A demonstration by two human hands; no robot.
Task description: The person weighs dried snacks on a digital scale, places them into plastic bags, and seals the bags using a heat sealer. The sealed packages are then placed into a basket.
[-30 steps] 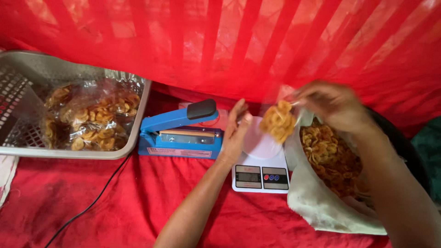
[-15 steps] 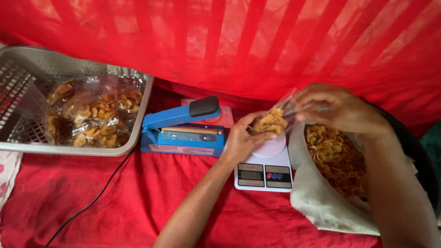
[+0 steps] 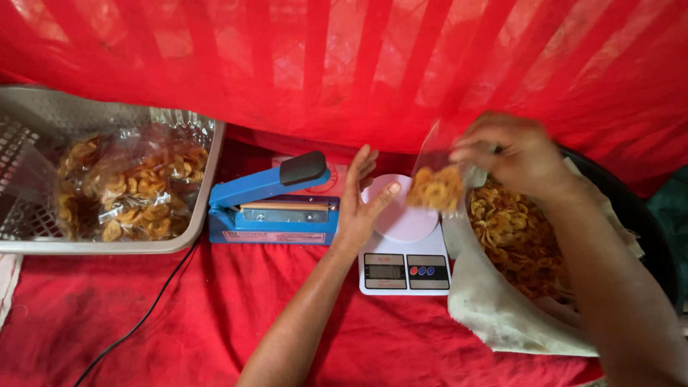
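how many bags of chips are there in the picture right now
2 visible: a small clear bag held up in the right hand above the scale, and a filled bag lying in the grey basket; more may be hidden there.

A red cloth (image 3: 179, 322) carries a grey basket (image 3: 107, 247), blue heat sealer (image 3: 272, 208), white scale (image 3: 405, 269) and chip-filled sack (image 3: 502, 308).

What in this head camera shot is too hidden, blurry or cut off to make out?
- Small clear bag of chips in the right hand: motion blur hides how full it is.
- Scale display: too small to read.
- Basket: cut off by the left edge.
- Big sack of chips: the right arm covers part.
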